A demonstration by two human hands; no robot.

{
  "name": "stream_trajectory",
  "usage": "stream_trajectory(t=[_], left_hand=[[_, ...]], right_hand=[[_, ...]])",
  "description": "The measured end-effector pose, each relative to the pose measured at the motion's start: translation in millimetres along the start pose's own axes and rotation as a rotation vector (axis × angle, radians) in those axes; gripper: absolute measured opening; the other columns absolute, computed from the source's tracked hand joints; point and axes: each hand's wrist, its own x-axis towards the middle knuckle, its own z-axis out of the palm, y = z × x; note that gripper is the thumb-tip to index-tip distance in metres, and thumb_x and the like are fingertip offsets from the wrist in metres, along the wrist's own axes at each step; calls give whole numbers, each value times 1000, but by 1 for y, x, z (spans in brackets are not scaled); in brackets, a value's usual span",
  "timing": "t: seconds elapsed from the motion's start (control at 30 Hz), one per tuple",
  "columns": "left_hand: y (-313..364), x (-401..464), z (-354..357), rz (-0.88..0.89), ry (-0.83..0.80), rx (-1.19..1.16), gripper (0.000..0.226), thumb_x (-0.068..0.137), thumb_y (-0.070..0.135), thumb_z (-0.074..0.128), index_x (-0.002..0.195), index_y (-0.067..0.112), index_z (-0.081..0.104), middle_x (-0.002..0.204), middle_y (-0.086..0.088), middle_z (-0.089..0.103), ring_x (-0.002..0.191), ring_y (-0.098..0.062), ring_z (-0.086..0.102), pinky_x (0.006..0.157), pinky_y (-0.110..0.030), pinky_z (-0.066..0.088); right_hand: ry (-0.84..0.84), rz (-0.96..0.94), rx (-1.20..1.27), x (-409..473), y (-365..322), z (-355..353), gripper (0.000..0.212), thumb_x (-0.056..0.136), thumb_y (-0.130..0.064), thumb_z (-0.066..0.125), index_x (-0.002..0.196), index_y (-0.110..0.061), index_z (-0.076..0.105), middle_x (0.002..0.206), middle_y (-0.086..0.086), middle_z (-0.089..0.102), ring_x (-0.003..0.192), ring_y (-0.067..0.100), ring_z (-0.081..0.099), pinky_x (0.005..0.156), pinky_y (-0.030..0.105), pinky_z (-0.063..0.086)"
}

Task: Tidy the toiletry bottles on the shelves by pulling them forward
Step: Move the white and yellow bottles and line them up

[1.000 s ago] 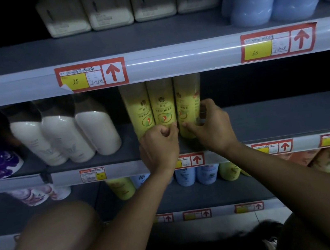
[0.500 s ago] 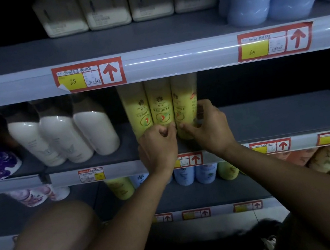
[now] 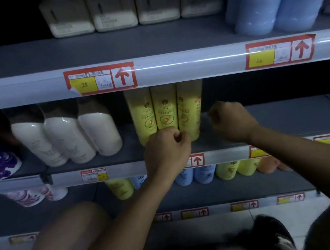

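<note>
Seemingly full and slick, the yellow bottles [image 3: 166, 113] are best pulled low; left hand [image 3: 167, 149] is loosely curled there, right hand [image 3: 232, 123] fisted, empty.

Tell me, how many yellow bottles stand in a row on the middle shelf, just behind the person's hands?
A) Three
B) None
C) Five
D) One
A. Three yellow bottles stand side by side on the middle shelf, with the left hand in front of their bases and the right hand just to their right.
</note>
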Motion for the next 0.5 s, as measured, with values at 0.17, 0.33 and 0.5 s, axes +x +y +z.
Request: stream_trajectory(t=[0.17, 0.33, 0.5], left_hand=[[19, 3, 9, 75, -21, -32, 50, 95, 33, 64, 52, 16, 43, 46, 1, 47, 46, -11, 47, 48, -30, 31], [45, 13, 33, 115, 20, -19, 41, 95, 34, 65, 59, 19, 52, 50, 7, 53, 52, -9, 54, 51, -31, 35], [65, 19, 52, 106, 41, 13, 25, 91, 29, 67, 70, 17, 64, 58, 6, 62, 63, -11, 60, 56, -32, 40]], right_hand=[[9, 1, 37, -6, 1, 7, 17, 89, -33, 61, 90, -20, 72, 96, 16, 75, 89, 40, 71, 74, 44, 59], [43, -60, 39, -14, 17, 17, 27, 90, -42, 59, 77, -19, 53, 87, 18, 69, 81, 45, 66, 64, 41, 51], [64, -159, 63, -19, 31, -1, 15, 89, -39, 60, 85, -25, 55, 94, 14, 70, 84, 42, 66, 65, 38, 49]])
